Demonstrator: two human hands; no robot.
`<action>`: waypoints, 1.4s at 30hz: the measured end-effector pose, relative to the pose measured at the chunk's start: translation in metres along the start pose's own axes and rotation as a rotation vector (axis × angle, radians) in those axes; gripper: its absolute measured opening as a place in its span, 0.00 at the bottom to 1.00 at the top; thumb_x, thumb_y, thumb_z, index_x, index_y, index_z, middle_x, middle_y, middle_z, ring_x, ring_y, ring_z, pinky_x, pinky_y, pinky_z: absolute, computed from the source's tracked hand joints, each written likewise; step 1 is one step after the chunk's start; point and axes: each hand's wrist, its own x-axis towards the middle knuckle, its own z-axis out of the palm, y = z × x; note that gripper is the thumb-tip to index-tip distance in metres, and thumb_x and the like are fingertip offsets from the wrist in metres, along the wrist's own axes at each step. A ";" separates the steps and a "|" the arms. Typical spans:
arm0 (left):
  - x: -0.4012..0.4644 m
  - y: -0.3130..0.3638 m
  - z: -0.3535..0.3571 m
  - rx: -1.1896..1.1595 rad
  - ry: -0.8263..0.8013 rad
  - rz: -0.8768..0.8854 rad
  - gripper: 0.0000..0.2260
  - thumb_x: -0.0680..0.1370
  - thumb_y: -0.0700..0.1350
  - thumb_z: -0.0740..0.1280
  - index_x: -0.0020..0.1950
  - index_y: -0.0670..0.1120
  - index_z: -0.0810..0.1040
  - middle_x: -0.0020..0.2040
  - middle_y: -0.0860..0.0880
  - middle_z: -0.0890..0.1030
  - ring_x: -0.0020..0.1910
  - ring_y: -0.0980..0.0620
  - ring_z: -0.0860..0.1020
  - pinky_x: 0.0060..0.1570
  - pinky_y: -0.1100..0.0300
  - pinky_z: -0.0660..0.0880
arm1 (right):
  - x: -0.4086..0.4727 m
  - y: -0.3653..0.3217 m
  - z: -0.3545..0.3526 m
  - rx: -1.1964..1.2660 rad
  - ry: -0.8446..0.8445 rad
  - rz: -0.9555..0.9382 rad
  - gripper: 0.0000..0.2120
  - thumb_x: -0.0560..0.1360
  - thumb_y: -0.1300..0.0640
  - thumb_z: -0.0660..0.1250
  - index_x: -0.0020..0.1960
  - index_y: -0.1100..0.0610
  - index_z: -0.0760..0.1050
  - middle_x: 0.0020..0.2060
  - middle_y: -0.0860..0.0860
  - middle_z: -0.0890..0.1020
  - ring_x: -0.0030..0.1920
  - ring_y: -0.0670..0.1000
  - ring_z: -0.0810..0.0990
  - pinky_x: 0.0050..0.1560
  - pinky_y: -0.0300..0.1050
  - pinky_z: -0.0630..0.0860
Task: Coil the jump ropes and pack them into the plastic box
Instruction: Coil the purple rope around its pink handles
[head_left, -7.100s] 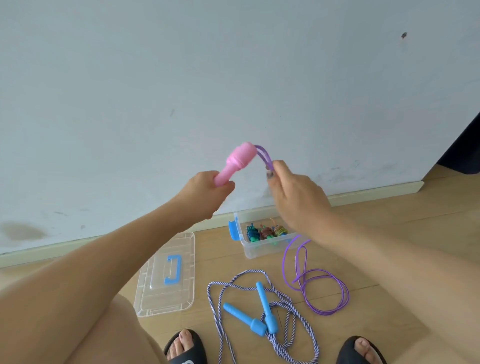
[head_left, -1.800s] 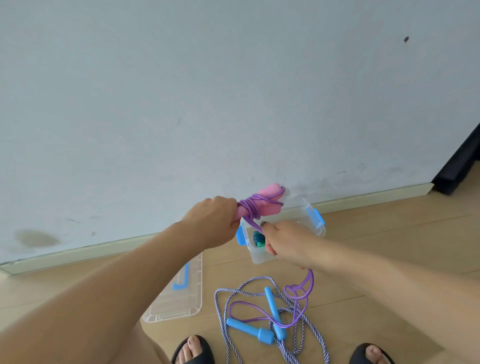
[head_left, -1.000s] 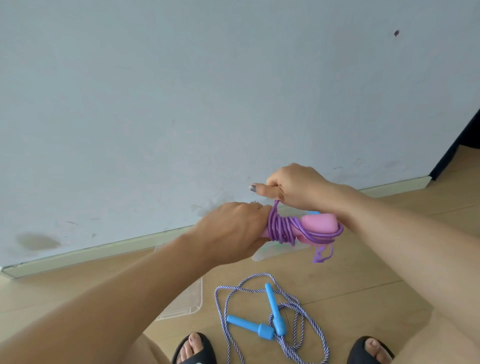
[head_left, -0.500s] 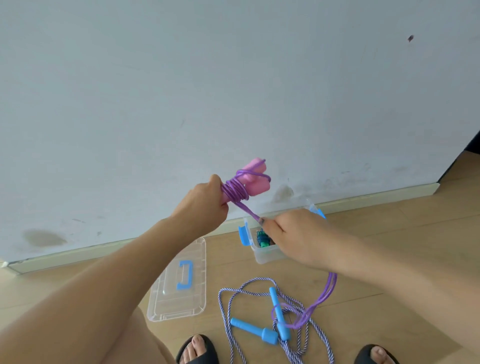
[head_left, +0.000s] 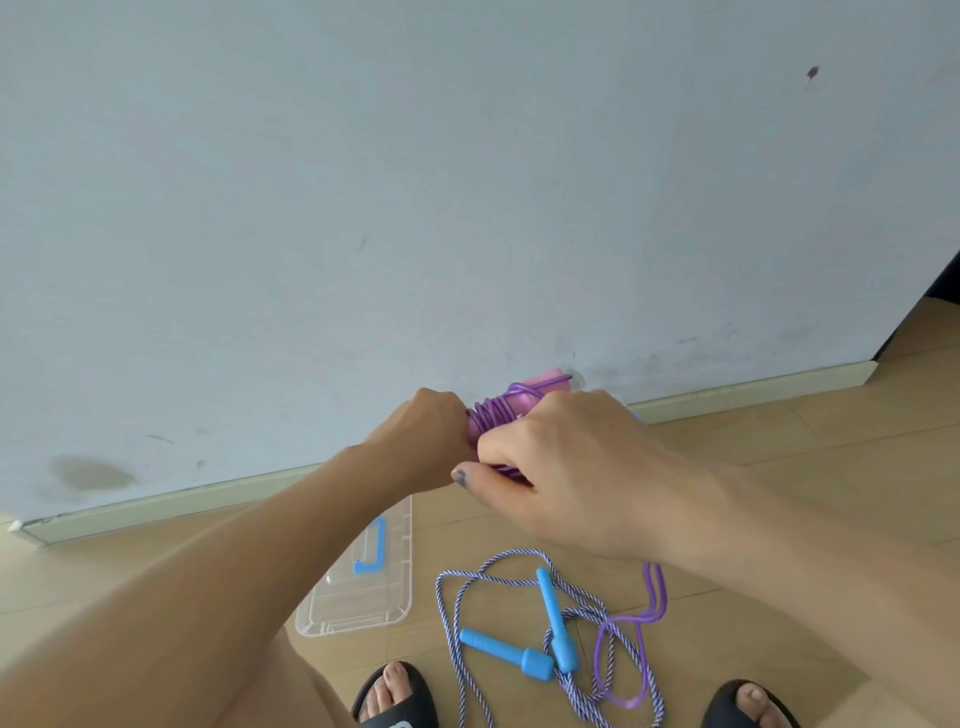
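Purple plastic cord (head_left: 496, 413) is bunched in tight turns around a pink foam-looking handle (head_left: 540, 387), held up in the middle of the frame against the pale wall (head_left: 415, 182). The left hand (head_left: 421, 441) is fisted around the handle's lower end; the right hand (head_left: 566, 467) is closed over the front of the bundle, fingers pinching a strand of the cord beneath it. From under the right wrist a loose tail of the same cord (head_left: 631, 644) hangs to the wooden floor (head_left: 779, 467) at lower right, so the coiling looks unfinished.

That cord seems thin, smooth and springy, likely to slip or unwind if tension drops, so I'd keep hold of the handle and pinch the strand close to the wraps.

Below the hands, a second rope, a blue-and-white twisted one (head_left: 467, 577), lies sprawled with its two blue plastic handles (head_left: 524, 649), not yet coiled; it looks limp and easy to gather. Left of it rests a clear plastic lid with a blue grip (head_left: 363, 582). The box itself is hidden behind the hands. Two black sandals (head_left: 400, 706) show at the bottom edge.
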 end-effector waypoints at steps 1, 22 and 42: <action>0.001 -0.002 0.000 -0.005 0.007 -0.028 0.12 0.73 0.40 0.59 0.30 0.44 0.60 0.29 0.48 0.66 0.27 0.51 0.63 0.29 0.58 0.62 | -0.002 -0.001 0.002 0.003 0.004 -0.006 0.23 0.80 0.45 0.57 0.30 0.55 0.65 0.21 0.50 0.65 0.25 0.52 0.64 0.28 0.46 0.62; -0.043 0.049 -0.002 0.190 0.303 0.328 0.11 0.78 0.46 0.59 0.38 0.47 0.62 0.34 0.49 0.64 0.35 0.42 0.69 0.35 0.53 0.66 | 0.055 0.086 -0.003 -0.153 -0.081 0.094 0.32 0.75 0.29 0.56 0.31 0.57 0.67 0.23 0.50 0.69 0.28 0.51 0.69 0.32 0.45 0.61; -0.007 -0.027 -0.018 -0.487 0.461 -0.158 0.06 0.74 0.42 0.64 0.42 0.47 0.68 0.35 0.49 0.75 0.33 0.51 0.73 0.27 0.59 0.65 | 0.018 0.056 0.061 0.452 -0.310 0.504 0.26 0.84 0.45 0.44 0.30 0.50 0.60 0.23 0.48 0.68 0.31 0.55 0.72 0.45 0.49 0.75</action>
